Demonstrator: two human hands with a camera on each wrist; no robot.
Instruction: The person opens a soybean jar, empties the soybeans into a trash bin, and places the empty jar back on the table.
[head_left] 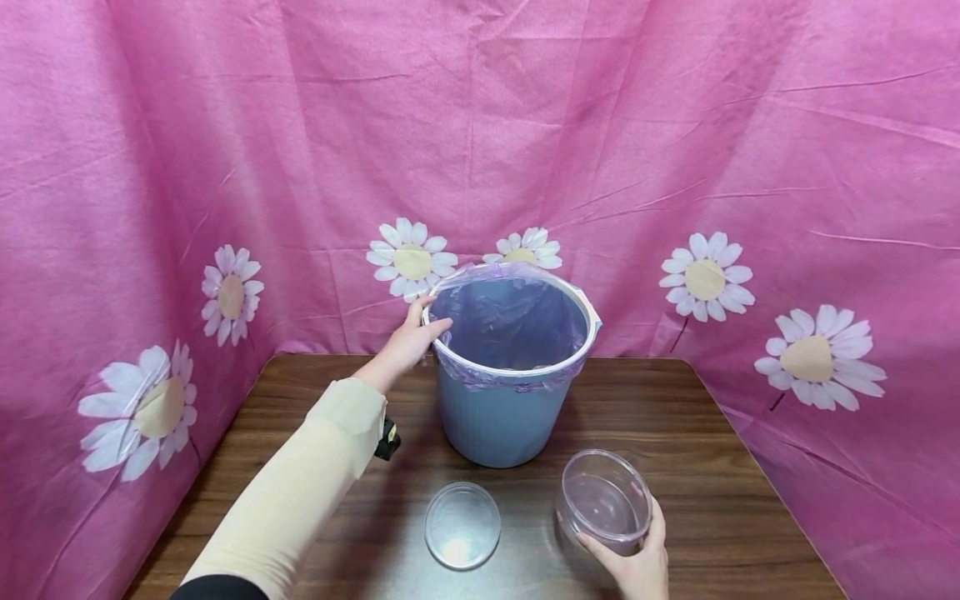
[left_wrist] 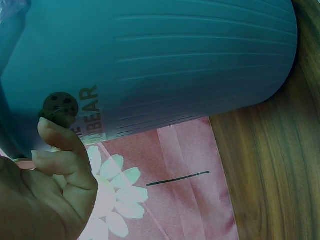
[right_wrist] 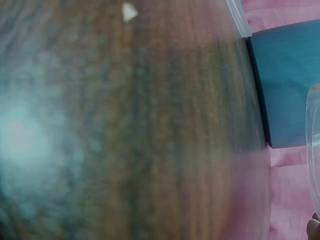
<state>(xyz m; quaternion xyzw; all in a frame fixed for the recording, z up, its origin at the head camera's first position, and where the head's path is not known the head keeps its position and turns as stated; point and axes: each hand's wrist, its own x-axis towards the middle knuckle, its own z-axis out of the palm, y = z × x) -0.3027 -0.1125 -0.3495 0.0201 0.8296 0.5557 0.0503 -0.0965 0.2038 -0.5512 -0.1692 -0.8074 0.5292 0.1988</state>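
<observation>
A blue trash can point(head_left: 498, 425) stands upright on the table, lined with a thin purple bag point(head_left: 510, 312) folded over its white rim. My left hand point(head_left: 405, 343) grips that rim on its left side, with the thumb over the inside. In the left wrist view, bent fingers point(left_wrist: 62, 150) lie against the can's printed outer wall point(left_wrist: 190, 55). My right hand point(head_left: 637, 567) holds a round clear plastic container point(head_left: 603, 500), tilted and without a lid, in front of the can. Only a fingertip point(right_wrist: 313, 230) shows in the right wrist view.
A round clear lid point(head_left: 462, 527) lies flat on the brown wooden table point(head_left: 705, 467), between my arms. A pink curtain point(head_left: 480, 125) printed with daisies hangs behind the table and on both sides. One small pale bit point(right_wrist: 129, 12) appears in the right wrist view.
</observation>
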